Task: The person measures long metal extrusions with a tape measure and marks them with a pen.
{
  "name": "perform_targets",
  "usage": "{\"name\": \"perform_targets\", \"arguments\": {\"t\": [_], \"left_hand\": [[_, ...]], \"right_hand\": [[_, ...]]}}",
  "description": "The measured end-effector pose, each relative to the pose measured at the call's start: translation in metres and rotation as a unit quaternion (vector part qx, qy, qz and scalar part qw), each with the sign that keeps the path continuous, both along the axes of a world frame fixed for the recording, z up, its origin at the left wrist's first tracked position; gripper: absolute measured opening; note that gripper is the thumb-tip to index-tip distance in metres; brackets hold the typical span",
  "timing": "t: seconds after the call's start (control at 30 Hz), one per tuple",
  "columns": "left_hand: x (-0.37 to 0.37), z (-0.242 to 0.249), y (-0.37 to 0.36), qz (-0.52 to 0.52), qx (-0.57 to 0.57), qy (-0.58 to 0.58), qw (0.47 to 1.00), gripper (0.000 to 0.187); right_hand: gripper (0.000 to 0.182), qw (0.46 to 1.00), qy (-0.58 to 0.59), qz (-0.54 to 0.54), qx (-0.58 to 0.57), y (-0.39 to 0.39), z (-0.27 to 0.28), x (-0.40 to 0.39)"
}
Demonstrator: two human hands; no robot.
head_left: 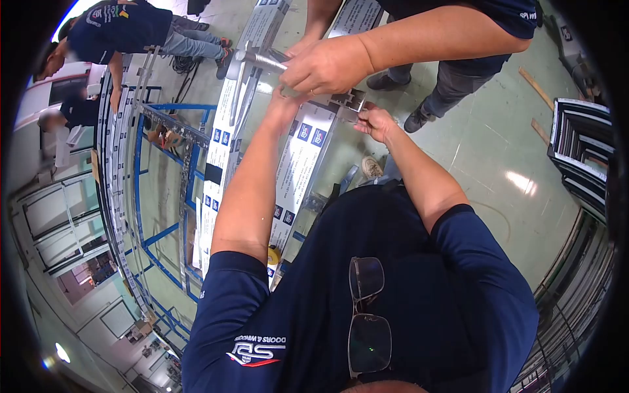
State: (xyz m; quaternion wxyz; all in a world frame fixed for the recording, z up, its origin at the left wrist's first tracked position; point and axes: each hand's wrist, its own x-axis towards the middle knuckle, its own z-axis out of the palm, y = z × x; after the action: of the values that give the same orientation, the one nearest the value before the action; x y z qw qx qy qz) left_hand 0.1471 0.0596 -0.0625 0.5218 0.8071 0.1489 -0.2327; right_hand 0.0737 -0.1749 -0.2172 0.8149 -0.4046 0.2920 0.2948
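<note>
My left hand [285, 105] reaches to the film-wrapped aluminium profile [303, 157], right below a co-worker's hand [329, 65]; its fingers are largely hidden. My right hand [375, 123] pinches the edge of the bare metal profile end [354, 100], where cut channels show. The co-worker's fingers close around a silver tool with a ribbed shaft [265, 61], held over the profiles. Beside my left forearm runs a second wrapped profile [221, 154].
A yellow tape measure [274, 255] lies by my left sleeve. Blue steel stands [157, 242] fill the left side, where another person [131, 29] leans over long profiles. Stacked dark frames [586, 141] stand at the right. Wood strips [534, 85] lie on the floor.
</note>
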Motion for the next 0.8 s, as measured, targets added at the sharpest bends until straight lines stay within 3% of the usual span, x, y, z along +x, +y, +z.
{"name": "perform_targets", "arguments": {"t": [0.13,0.2,0.33,0.5,0.67,0.8], "left_hand": [[0.003,0.007,0.002,-0.042,-0.076,0.005,0.996,0.093],[-0.002,0.02,-0.005,-0.021,0.031,0.023,0.999,0.085],[-0.003,0.015,-0.007,0.011,0.043,0.04,0.998,0.09],[0.001,0.004,-0.001,-0.029,0.021,0.062,0.997,0.086],[-0.003,0.017,-0.004,0.006,0.07,0.083,0.994,0.105],[0.003,0.004,0.004,-0.015,0.085,0.102,0.991,0.109]], "right_hand": [[0.045,1.0,0.01,-0.016,-0.005,0.001,0.014,-0.002],[0.044,1.0,0.011,-0.025,-0.011,0.002,0.008,0.001],[0.043,1.0,0.008,-0.024,-0.006,0.005,0.011,-0.003],[0.041,1.0,0.003,-0.018,-0.007,0.004,0.012,-0.002],[0.04,1.0,0.006,-0.016,0.002,0.005,0.011,-0.002],[0.03,1.0,0.008,-0.009,-0.002,0.005,0.007,0.001]]}}
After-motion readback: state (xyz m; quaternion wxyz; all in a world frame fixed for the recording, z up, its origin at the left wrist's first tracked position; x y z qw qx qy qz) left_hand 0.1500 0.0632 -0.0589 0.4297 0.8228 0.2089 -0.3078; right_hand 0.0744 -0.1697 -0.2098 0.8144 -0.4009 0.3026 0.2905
